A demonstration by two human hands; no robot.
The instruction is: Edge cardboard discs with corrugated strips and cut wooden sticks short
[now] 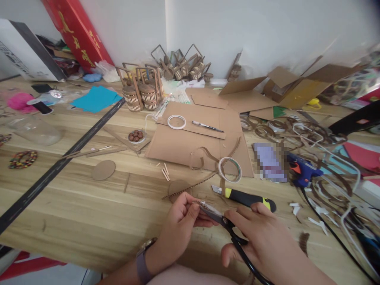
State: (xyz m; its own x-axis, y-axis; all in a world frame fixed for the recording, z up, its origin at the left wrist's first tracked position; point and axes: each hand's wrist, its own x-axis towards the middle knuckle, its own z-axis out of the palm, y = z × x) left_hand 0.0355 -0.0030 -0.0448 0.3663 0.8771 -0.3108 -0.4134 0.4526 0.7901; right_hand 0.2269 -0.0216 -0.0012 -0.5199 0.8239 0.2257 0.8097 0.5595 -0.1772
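My right hand (264, 241) grips black-handled scissors (228, 229), fingers through the loops, blades pointing left. My left hand (179, 223), with a watch on the wrist, pinches a thin corrugated cardboard strip (190, 185) that runs up and right across the table; the blades meet the strip at my left fingertips. A round cardboard disc (178, 187) lies just beyond my left hand. A black and yellow utility knife (245, 198) rests right behind the scissors.
A tape ring (230, 169) stands on flat cardboard sheets (181, 144). A blue glue gun (303, 172) and cord lie right. Small cardboard baskets (142, 93), a long black ruler (59, 166), an oval cardboard piece (103, 170) and cardboard scraps surround.
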